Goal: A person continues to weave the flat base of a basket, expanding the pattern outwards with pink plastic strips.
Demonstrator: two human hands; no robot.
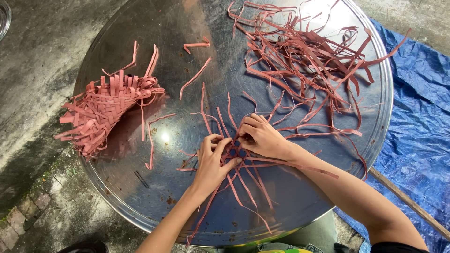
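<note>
Where fingers (220,149) overlap, strip weave (234,152) hidden

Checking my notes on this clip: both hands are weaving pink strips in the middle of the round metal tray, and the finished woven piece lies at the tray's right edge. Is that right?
One detail is off. The woven piece lies at the left edge of the metal tray, not the right; the right side holds a pile of loose strips. The head view shows it. The left hand and right hand do work the pink strips mid-tray.

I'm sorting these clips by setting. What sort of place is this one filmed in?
Probably an outdoor yard used as a makeshift craft spot. A round metal tray serves as the work surface, it sits over stained concrete ground with a blue tarp beside it, and loose pink strips lie scattered on it.
</note>
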